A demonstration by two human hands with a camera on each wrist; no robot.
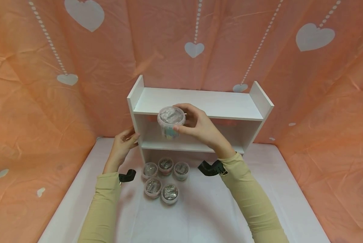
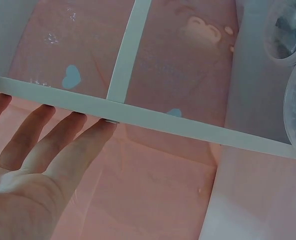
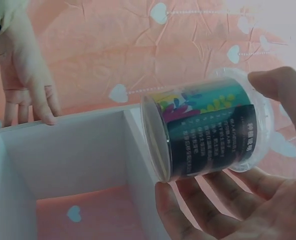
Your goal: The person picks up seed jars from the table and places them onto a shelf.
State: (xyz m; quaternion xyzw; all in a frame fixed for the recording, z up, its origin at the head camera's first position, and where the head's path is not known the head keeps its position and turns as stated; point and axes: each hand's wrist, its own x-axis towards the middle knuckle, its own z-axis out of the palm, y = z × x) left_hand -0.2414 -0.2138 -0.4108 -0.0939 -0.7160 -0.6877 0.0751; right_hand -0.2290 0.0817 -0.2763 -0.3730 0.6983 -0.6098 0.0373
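Note:
My right hand (image 1: 204, 130) grips a clear plastic tub (image 1: 170, 123) in front of the upper part of a white shelf unit (image 1: 196, 101). In the right wrist view the tub (image 3: 205, 130) lies on its side, with a teal and black printed label, thumb above and fingers below. A silvery packet shows through its top in the head view. My left hand (image 1: 122, 145) is at the shelf's left side panel. Nearly straight fingers (image 2: 80, 142) touch the panel's edge in the left wrist view.
Several similar tubs (image 1: 170, 193) stand grouped on the pale tabletop (image 1: 211, 209), before the shelf's left half. A middle board (image 1: 184, 145) lies under the top board. Behind and to both sides hangs an orange-pink cloth (image 1: 166, 44) with white hearts.

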